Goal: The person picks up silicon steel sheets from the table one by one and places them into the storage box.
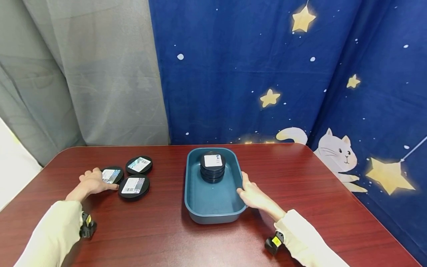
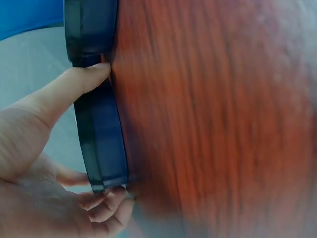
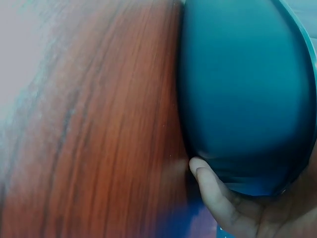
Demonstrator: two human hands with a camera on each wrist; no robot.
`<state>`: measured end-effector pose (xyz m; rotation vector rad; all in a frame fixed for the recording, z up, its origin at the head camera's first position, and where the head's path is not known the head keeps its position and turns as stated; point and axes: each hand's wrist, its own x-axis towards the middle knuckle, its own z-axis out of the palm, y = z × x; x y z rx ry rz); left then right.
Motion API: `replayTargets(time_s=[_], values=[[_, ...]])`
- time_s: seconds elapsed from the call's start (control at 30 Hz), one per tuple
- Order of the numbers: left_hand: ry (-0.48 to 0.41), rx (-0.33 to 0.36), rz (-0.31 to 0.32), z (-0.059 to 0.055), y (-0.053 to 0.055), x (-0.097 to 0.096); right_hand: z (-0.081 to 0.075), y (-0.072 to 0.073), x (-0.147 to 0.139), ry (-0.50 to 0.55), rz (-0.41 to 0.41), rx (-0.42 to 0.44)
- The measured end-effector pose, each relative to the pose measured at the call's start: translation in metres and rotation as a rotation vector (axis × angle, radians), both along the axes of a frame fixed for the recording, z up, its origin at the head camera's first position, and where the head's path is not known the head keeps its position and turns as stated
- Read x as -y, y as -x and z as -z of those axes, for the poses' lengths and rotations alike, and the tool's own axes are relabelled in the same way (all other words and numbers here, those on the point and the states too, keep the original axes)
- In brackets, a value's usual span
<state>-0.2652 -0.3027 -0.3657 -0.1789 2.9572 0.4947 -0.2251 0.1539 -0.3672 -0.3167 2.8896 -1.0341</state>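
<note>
My left hand [image 1: 93, 182] grips a flat round black container [image 1: 112, 175] with a white-and-blue label, at the left of the table. In the left wrist view, the thumb and fingers lie at opposite sides of this container [image 2: 103, 136]. Two similar containers lie beside it, one behind [image 1: 139, 165] and one in front [image 1: 134, 187], both label up. My right hand [image 1: 254, 195] holds the right side of a blue-grey rectangular bin [image 1: 213, 204], its thumb at the rim. Inside the bin, towards its far end, stands a stack of black round containers [image 1: 212, 167], the top one labelled.
The reddish-brown wooden table [image 1: 146, 230] carries everything. Behind it hang a grey curtain [image 1: 113, 74] and a blue curtain [image 1: 230, 74] with stars and a white cat. A small black camera sits at each wrist.
</note>
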Motion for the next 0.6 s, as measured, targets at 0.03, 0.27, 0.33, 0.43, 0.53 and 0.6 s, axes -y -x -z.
replayTargets(time_s=[0.03,0.27,0.33,0.43,0.53,0.6], values=[[0.002,0.000,0.003,0.000,0.000,0.001,0.000,0.000,0.000,0.002,-0.001,0.002],[-0.001,-0.020,0.029,0.003,0.000,0.007,0.001,0.000,-0.001,0.009,0.004,-0.004],[-0.004,-0.028,0.033,0.004,-0.001,0.008,0.001,0.000,-0.001,0.010,0.004,-0.004],[-0.016,-0.044,0.044,0.003,-0.004,0.009,0.001,0.000,0.000,0.011,0.006,-0.002],[-0.038,-0.067,0.048,0.003,-0.007,0.011,0.002,0.000,0.000,0.017,0.006,0.000],[-0.061,-0.084,0.042,0.003,-0.008,0.012,0.002,0.000,0.000,0.024,0.005,0.002]])
